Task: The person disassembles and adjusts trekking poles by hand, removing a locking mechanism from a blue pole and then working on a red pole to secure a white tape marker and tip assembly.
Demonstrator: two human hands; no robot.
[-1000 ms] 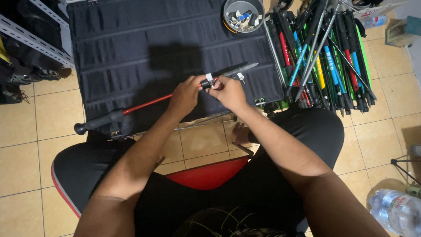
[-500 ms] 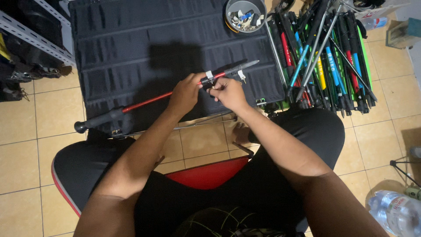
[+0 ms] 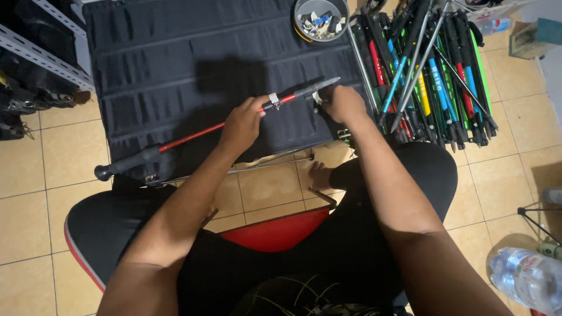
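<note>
Fingers of left hand [image 3: 243, 124] and right hand [image 3: 345, 104] grip red pole [image 3: 193, 134], tip pointing upper right.

Left hand [image 3: 243, 123] grips the red trekking pole [image 3: 193, 133] mid-shaft, over the black mat [image 3: 152, 64]. Right hand [image 3: 345, 105] pinches its grey tip end near the mat's right edge. Pile of poles [image 3: 427, 70] just right of mat, parts bowl [image 3: 321, 19] at its top edge

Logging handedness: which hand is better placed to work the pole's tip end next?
Right, probably. The right hand is already at the trekking pole's grey tip section, while the left hand grips the red shaft, steadying it.
</note>
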